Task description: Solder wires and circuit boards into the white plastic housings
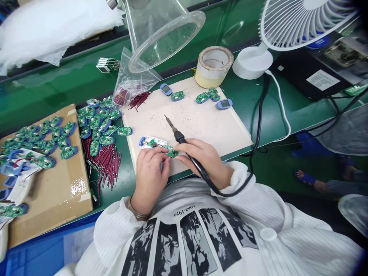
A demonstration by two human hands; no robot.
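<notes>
My left hand (pixel 152 172) is closed on a white casing (pixel 152 140) with a blue end, near the front edge of the pale work sheet (pixel 218 132). A small green circuit board (pixel 172 152) sits between the fingertips of both hands. In my right hand (pixel 205 159) is a soldering iron (pixel 178 135), its black cable running back over the wrist and its metal tip pointing up and left, away from the board. The right thumb and fingertips touch or nearly touch the board's right side; their exact contact is hard to tell.
Many green boards (pixel 99 122) and dark red wires (pixel 108 165) lie left, beside a cardboard sheet (pixel 66 180) holding more boards. Behind are a clear funnel hood (pixel 161 42), a tape roll (pixel 214 69) and a white fan (pixel 253 63). Another person's foot (pixel 319 186) shows at right.
</notes>
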